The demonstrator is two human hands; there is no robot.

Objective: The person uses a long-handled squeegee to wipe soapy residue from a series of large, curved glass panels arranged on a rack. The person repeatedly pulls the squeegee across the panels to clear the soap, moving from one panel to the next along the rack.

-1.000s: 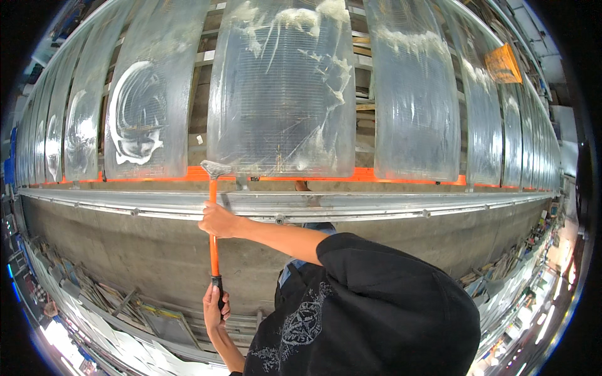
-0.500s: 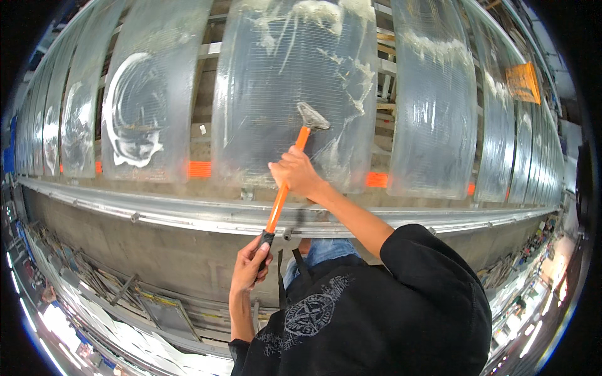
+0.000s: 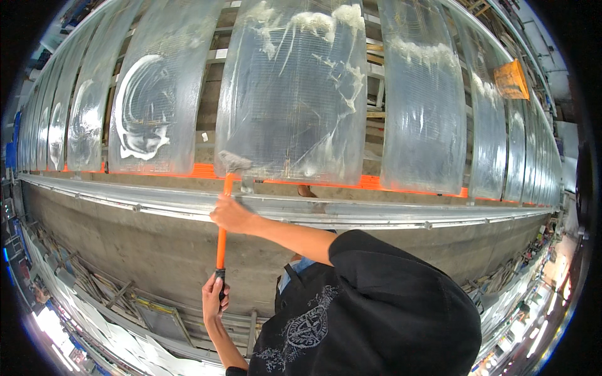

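My right hand [image 3: 232, 215] is wrapped round the upper orange shaft of a long-handled scraper [image 3: 221, 250]. Lower down, my left hand [image 3: 215, 296] grips its black end. The tool's fan-shaped grey head [image 3: 234, 163], coated in residue, is over the near left corner of a wide translucent ribbed panel [image 3: 288, 119]; whether it touches there I cannot tell. White, paste-like smears mark the panel's far end and right side, and its middle looks wet.
Similar panels run in a row on both sides, the left neighbour [image 3: 153, 100] bearing a white curved smear. An orange bucket [image 3: 512, 79] sits on the right. An orange strip [image 3: 370, 182] lies along the near ends, before a metal rail [image 3: 301, 210].
Both hands and the scraper have moved left and toward me. Its head went from the panel's middle to the near left corner. The view has shifted slightly.
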